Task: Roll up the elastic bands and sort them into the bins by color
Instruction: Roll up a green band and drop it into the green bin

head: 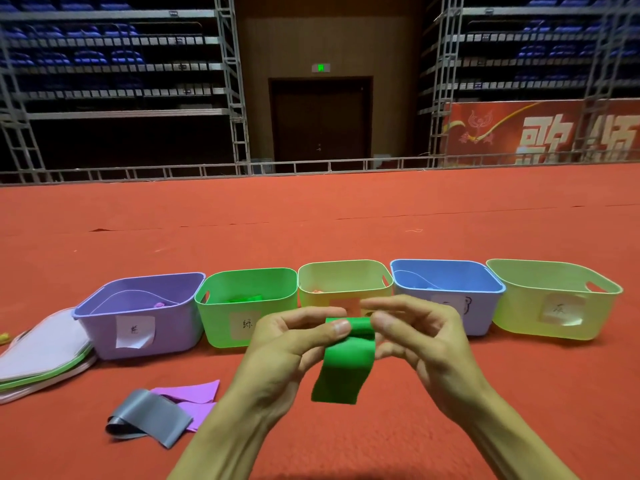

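Left hand (pixel 291 341) and right hand (pixel 422 337) both pinch the rolled top of a green band (pixel 346 372), its tail hanging; a green bin (pixel 218 322) stands just behind

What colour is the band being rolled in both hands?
Green band, clearest in the head view.

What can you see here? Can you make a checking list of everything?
Surface: red carpet floor.
Job's things: green band, partly rolled, tail hanging; grey band overlapping purple band on the carpet; five bins in a row: purple bin, green bin, yellow bin, blue bin, pale yellow bin.
Clutter: stack of flat sheets beside purple bin.
Hands: left hand and right hand both pinch the green band's top.
Cables: nothing seen.
Surroundings: dark door, folded seating, red banner.
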Demonstrator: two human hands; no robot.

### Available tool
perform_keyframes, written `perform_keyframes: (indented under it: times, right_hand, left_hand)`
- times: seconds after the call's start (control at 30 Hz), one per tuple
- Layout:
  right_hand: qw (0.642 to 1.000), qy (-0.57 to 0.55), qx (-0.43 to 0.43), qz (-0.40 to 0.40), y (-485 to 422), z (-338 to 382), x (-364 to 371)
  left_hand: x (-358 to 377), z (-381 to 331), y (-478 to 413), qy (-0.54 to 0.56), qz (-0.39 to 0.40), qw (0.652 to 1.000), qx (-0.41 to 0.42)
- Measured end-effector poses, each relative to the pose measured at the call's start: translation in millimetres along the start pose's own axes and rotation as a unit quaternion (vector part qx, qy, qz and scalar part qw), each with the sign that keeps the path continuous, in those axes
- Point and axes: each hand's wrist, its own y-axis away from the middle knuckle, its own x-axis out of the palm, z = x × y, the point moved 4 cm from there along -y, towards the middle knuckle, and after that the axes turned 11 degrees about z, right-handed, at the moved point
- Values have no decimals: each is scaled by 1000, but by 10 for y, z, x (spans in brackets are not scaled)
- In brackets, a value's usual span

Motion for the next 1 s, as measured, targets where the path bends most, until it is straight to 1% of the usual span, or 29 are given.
perform_keyframes:
  times: [0.07, 0.13, 0.23, 0.4, 0.53, 0.6, 0.67, 0.73, 0.8, 0.9, 1.0]
  right_hand:
    - [999, -5, 31, -13, -5, -15, -8]
    - [999, 11, 39, -29, 0, -38, -4]
    - [999, 34, 7, -41, 19, -7, 23]
    - [996, 71, -23, -47, 18, 10, 2]
    - [996, 93, -4, -15, 29, -14, -4]
    - [998, 53, 26, -6, 24, -41, 11]
    - [998, 5, 63, -13, 16, -80, 30]
    - [996, 1, 81, -37, 24, -115, 32]
    - [996, 11, 77, -53, 30, -116, 44]
    - [997, 15, 63, -48, 26, -69, 86]
    - [998, 11, 57, -38, 40, -65, 89]
  left_hand:
    - [-32, 7, -2, -6, -9, 1000, 6]
    - [-67, 54, -9, -1, -9, 1000, 9]
    - [-78, 152, -20, 33, 17, 999, -15]
    - [-19, 147, -12, 30, 77, 995, -59]
    - [-83, 144, -36, 48, 47, 996, -56]
    - [-113, 154, -41, 55, 34, 997, -45]
    - [-122, 139, -42, 31, 25, 999, -25]
    - [-121, 110, -29, -1, 20, 1000, -4]
    - [-141, 88, -27, -30, 17, 999, 9]
    - [-163, 53, -7, -69, 16, 997, 19]
    - [-176, 25, 17, -67, 15, 998, 13]
